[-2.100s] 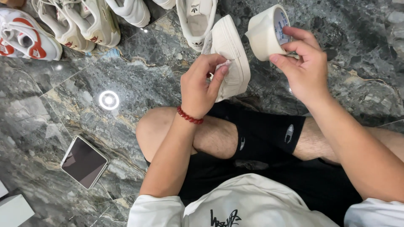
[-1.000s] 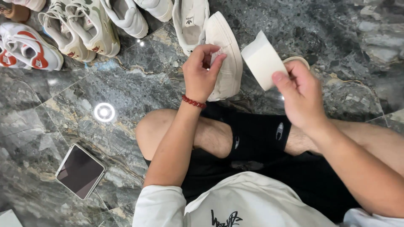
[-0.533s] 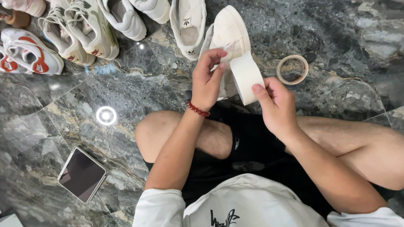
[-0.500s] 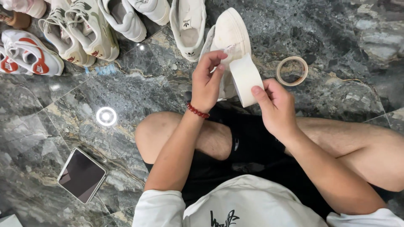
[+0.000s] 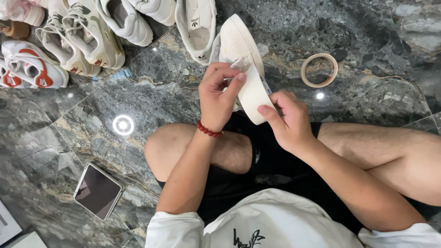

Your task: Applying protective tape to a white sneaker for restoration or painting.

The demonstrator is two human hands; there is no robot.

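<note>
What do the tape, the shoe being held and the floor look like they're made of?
Tape roll: cream paper, matte, probably masking tape. Shoe: off-white upper, looks like canvas or matte leather; unclear which. Floor: dark polished stone, likely marble, with veins and a mirrored lamp glare. Spare tape ring: same tan paper look.

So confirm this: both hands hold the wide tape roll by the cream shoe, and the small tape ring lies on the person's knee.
Not the knee. The head view shows the small tape ring lying on the marble floor. The left hand and right hand do hold the wide tape roll by the cream shoe.
</note>
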